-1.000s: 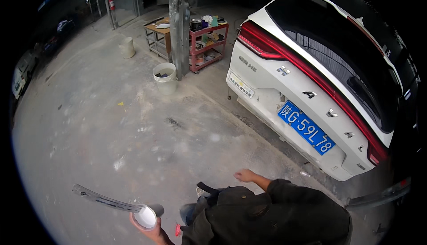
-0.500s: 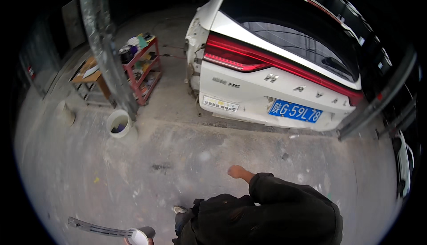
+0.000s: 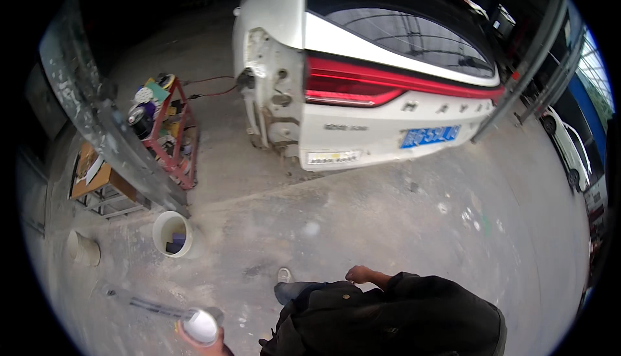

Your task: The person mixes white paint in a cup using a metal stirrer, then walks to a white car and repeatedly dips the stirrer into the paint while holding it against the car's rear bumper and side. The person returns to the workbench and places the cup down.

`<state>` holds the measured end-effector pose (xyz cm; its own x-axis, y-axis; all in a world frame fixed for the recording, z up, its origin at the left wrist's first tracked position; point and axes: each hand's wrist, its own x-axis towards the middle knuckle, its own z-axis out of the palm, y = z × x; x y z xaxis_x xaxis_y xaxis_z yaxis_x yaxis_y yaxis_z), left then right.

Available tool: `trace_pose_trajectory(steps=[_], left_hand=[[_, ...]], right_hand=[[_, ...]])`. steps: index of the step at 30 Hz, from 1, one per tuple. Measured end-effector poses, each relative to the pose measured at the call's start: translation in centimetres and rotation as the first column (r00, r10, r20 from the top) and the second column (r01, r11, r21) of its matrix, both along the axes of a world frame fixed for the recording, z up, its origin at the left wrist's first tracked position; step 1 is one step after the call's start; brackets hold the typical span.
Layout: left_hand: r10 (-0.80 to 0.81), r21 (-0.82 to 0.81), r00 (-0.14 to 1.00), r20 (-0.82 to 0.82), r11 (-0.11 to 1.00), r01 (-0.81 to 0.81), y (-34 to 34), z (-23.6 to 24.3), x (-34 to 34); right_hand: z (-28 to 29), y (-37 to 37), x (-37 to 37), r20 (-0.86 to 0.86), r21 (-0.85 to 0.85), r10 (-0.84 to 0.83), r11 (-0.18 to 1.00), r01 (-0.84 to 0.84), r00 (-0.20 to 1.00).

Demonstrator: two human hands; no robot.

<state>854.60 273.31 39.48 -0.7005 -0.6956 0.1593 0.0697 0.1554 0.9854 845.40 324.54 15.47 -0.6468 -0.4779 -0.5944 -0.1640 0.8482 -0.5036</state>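
My left hand (image 3: 206, 344) shows at the bottom edge, closed around a white round container (image 3: 200, 325) seen from above. My right hand (image 3: 359, 273) hangs free beside my dark jacket, fingers loosely apart, holding nothing. Ahead stands a white car (image 3: 362, 78) seen from the rear, with a red tail-light strip and a blue plate; its left rear corner is stripped, with bare fittings showing.
A white bucket (image 3: 172, 233) sits on the concrete floor (image 3: 401, 220) by a grey pillar (image 3: 103, 123). Behind the pillar stand a red shelf cart (image 3: 165, 129) with cans and a wooden-topped table (image 3: 97, 181). A long thin strip (image 3: 139, 301) lies on the floor at lower left.
The view has swung to the right and nearer the car's stripped left corner. The bucket and cart now sit further left and lower. My left hand still holds the white container.
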Motion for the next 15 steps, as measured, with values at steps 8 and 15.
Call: trace_pose_trajectory(steps=[8,15], left_hand=[[-0.138,0.077,0.989,0.055,0.988,0.133,-4.9,0.2,-10.0],[-0.268,0.149,0.963,-0.007,0.952,0.266,-13.6,0.5,-18.9]], right_hand=[[1.9,-10.1,-15.1,-0.024,-0.124,-0.273,0.955,0.268,0.962],[10.2,-20.7,-21.8,0.07,-0.25,-0.602,0.762,0.598,0.796]])
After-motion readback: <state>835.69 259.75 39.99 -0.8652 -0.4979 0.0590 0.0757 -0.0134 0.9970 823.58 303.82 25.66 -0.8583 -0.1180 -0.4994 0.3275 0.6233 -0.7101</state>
